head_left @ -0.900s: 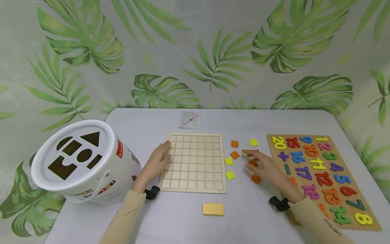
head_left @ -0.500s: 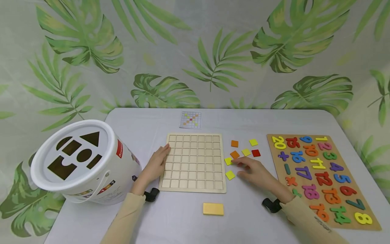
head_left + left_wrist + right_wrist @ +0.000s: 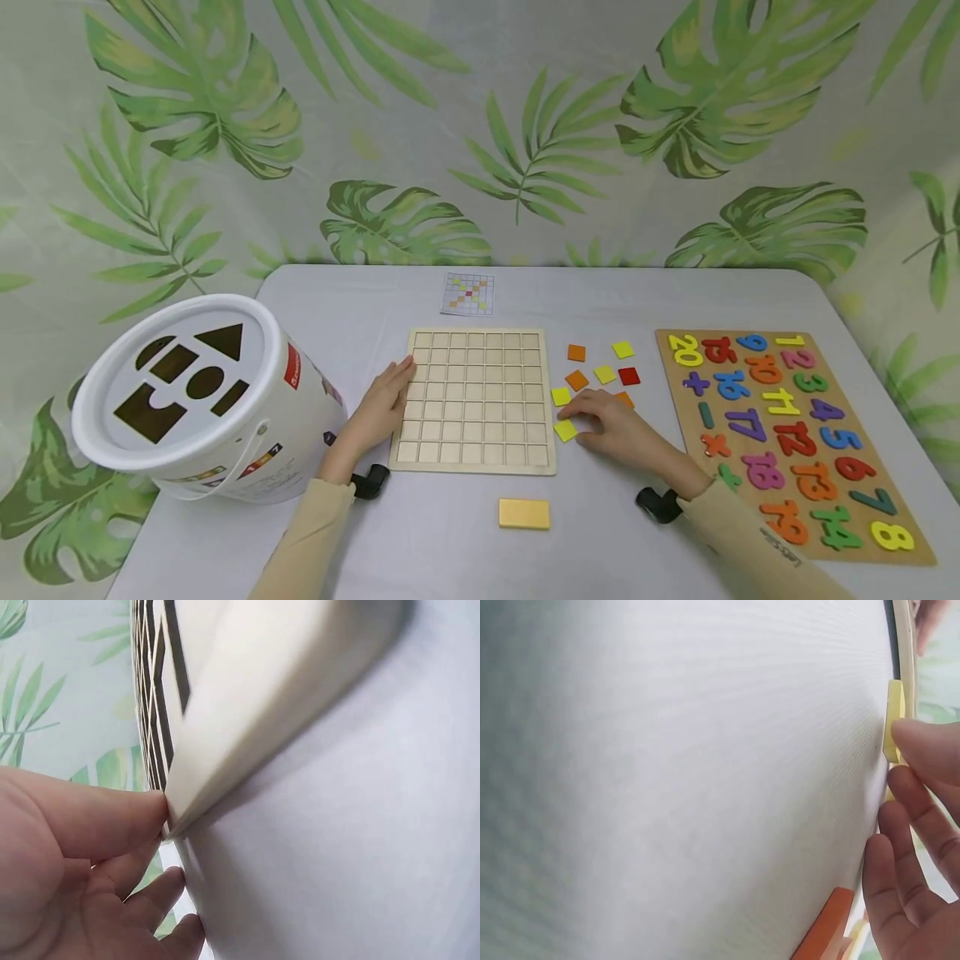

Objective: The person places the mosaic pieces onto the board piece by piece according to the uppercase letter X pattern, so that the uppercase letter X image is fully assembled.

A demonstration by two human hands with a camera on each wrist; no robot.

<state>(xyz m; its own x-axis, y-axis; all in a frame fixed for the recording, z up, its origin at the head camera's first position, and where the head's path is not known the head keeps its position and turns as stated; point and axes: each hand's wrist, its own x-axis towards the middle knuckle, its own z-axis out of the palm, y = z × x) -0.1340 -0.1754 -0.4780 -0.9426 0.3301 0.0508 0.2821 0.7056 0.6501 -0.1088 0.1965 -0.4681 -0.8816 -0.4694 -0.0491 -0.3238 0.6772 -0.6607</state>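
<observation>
My left hand [image 3: 380,406] rests at the left edge of a pale wooden grid board [image 3: 474,402]. In the left wrist view its thumb [image 3: 112,821] touches the board's edge [image 3: 217,727], the other fingers loosely bent. Right of the board, my right hand [image 3: 618,429] pinches a small square yellow tile [image 3: 566,431] lying on the table, thumb at one side and index finger at another. The right wrist view has the thumb [image 3: 930,746] against this tile [image 3: 893,712]. Another yellow tile [image 3: 561,397] lies just beyond. An orange tile [image 3: 625,400] is partly hidden behind the hand.
More tiles lie beyond the right hand, including a red tile [image 3: 629,376] and an orange tile [image 3: 576,353]. A pattern card [image 3: 468,294] lies behind the board. A white bucket [image 3: 300,425] stands left, a number board [image 3: 795,442] right, a yellow block [image 3: 524,514] in front.
My right hand has moved left and nearer, from the far tiles to the near yellow tile, uncovering the red one. The left hand has stayed at the board, its fingertips slightly nearer.
</observation>
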